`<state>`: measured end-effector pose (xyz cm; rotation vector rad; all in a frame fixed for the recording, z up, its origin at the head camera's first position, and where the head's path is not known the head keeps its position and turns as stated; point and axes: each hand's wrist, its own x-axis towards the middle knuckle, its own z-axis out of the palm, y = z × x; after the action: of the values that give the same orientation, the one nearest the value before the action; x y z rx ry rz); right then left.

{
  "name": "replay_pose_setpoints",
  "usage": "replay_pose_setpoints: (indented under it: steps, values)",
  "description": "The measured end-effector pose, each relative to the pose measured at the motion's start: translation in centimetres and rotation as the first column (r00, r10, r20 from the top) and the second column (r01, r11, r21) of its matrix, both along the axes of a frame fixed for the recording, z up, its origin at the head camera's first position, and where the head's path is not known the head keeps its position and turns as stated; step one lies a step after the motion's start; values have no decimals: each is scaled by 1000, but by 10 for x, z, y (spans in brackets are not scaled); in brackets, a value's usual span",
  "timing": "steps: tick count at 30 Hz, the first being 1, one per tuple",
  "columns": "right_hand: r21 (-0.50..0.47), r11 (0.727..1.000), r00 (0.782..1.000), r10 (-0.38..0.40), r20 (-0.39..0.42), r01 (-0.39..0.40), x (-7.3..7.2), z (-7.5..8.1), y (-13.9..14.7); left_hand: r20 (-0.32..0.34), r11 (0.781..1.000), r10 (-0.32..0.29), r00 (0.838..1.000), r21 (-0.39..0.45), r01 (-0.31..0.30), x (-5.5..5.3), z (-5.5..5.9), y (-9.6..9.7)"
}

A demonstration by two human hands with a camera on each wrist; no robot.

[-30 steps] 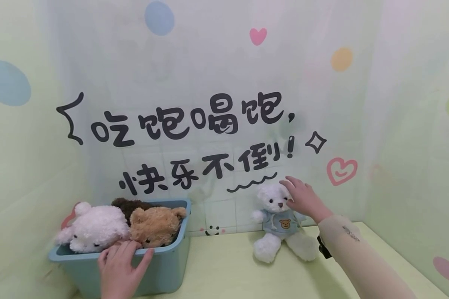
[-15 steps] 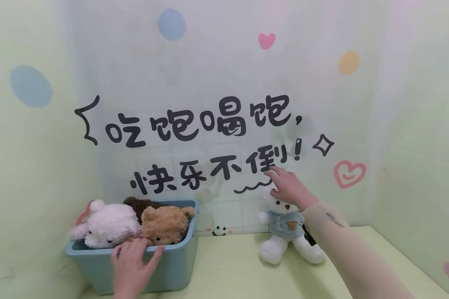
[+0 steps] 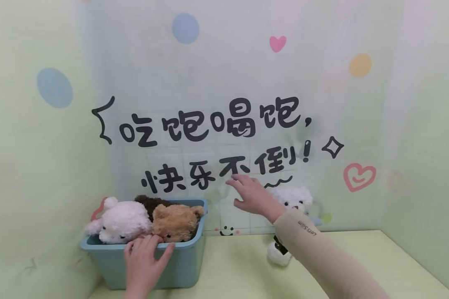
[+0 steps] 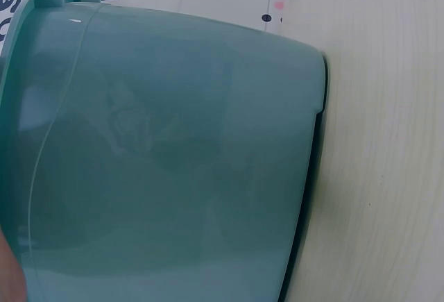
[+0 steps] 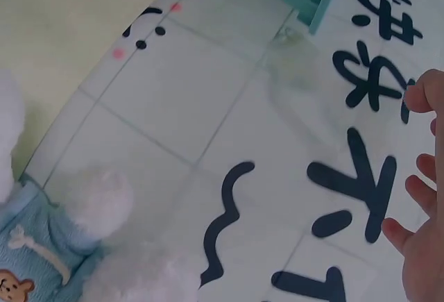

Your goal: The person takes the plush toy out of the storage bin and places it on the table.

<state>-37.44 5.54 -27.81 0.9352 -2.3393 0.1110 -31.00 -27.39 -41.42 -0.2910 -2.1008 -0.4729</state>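
Note:
My left hand point(image 3: 145, 261) rests at the front rim of a blue-green plastic bin point(image 3: 183, 265), its fingers hooked over the edge and the thumb spread along it. Inside lie a pale pinkish-white plush bear point(image 3: 123, 222), a tan plush bear point(image 3: 176, 222) and a dark brown plush point(image 3: 151, 203). The bin's smooth side wall point(image 4: 173, 142) fills the left wrist view. My right hand point(image 3: 255, 197) hangs in the air between the bin and a white teddy bear point(image 3: 303, 197), fingers loosely spread, holding nothing. That bear sits in a blue hoodie point(image 5: 52, 239), partly hidden by my right sleeve.
A pale yellow-green tabletop point(image 3: 239, 265) carries the bin on the left and the white bear on the right. Behind stands a backdrop point(image 3: 224, 62) with black lettering, dots and hearts. Side panels point(image 3: 423, 166) close off both sides.
My right hand has moved left from the white bear's head to mid-air before the lettering. The left hand stays at the bin's rim, while the head view has turned slightly left.

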Motion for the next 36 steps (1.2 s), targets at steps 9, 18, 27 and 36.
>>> replay_pose_setpoints:
  steps: [9,18,27,36]
  values:
    - [148,984,995,91,38,-96,18,-12,-56,-42,1000,-10,999,0,10,-1,0,0]
    - [199,948,966,230,115,-249,33,-20,-100,-70,1000,-11,998,-15,10,-2,0,0]
    - [216,940,957,224,187,-262,31,-24,-122,-57,1000,-12,998,-7,12,-2,0,-2]
    - [203,962,958,128,256,-183,22,-28,-128,-74,1000,-17,997,-8,17,-1,0,0]
